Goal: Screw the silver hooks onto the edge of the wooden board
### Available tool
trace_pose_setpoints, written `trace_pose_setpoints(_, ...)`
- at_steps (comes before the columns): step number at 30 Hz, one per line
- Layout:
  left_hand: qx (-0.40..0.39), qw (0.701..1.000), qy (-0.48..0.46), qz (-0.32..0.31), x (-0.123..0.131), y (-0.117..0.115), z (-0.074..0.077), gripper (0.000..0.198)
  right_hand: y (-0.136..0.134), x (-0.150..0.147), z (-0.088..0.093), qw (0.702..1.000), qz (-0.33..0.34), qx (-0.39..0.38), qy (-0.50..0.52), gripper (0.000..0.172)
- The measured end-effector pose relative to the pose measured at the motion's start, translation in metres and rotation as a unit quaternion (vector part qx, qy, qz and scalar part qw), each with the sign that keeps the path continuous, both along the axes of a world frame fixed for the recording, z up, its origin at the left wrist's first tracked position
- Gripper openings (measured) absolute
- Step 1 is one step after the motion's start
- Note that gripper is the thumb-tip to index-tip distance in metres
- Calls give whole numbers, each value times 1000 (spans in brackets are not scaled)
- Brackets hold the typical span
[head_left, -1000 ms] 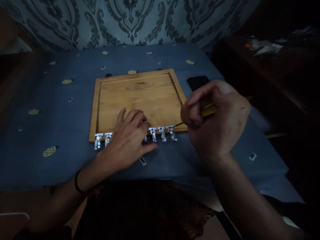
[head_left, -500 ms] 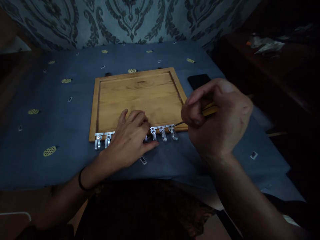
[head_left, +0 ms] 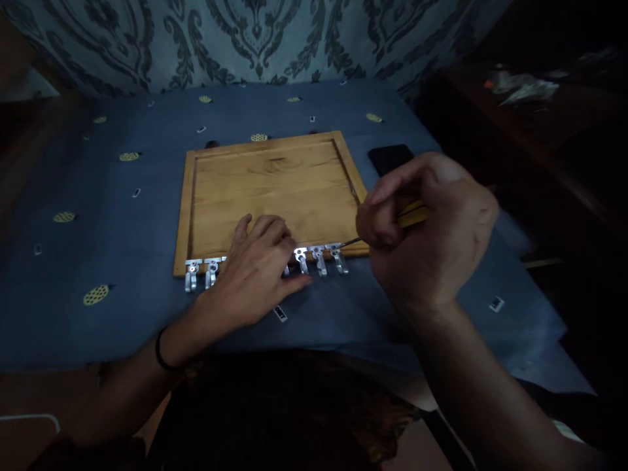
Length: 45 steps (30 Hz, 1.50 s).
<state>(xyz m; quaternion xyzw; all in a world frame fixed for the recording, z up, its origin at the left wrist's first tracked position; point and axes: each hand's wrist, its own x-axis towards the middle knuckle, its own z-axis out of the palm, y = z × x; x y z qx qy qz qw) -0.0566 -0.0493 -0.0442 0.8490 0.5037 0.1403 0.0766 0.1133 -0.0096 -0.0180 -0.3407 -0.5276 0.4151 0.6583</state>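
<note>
A wooden framed board [head_left: 269, 190] lies on the cloth. Along its near edge runs a metal rail with several silver hooks [head_left: 320, 260]. My left hand [head_left: 258, 271] rests over the middle of this rail, fingers spread and slightly bent on the board, thumb stretched to the right below the edge. It hides some of the hooks. A screwdriver [head_left: 413, 214] with a yellow handle is gripped in my right hand [head_left: 436, 235]. Its thin shaft slants down left, with the tip at the rightmost hook's plate. Most of the handle is hidden by my fingers.
A dark flat object [head_left: 390, 158] lies right of the board, partly behind my right hand. The blue patterned cloth [head_left: 132, 235] covers the table. A patterned curtain [head_left: 260, 39] hangs behind. Crumpled plastic [head_left: 527, 88] sits on a dark surface at the right.
Hardly anything differs. Both hands, the screwdriver and the board keep their places; the view has shifted very slightly.
</note>
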Motion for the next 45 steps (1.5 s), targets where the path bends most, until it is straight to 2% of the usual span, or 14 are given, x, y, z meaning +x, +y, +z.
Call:
trace_pose_setpoints(12, -9, 1000, 13, 1, 1, 1, 2, 41, -2, -1, 1, 1000, 13, 9, 6, 32)
trace_pose_setpoints(20, 6, 1000, 9, 7, 0, 0, -2, 42, -2, 1, 0, 1000, 12, 6, -9, 30)
trace_pose_setpoints(27, 4, 1000, 6, 20, 5, -1, 4, 48, 0, 1, -1, 1000, 19, 15, -1, 30)
trace_pose_setpoints(37, -6, 999, 42, 9, 22, 0, 6, 44, 1, 2, -2, 1000, 21, 17, 8, 32)
trace_pose_setpoints(45, 6, 1000, 27, 8, 25, 3, 1, 33, -1, 4, -2, 1000, 24, 16, 7, 30)
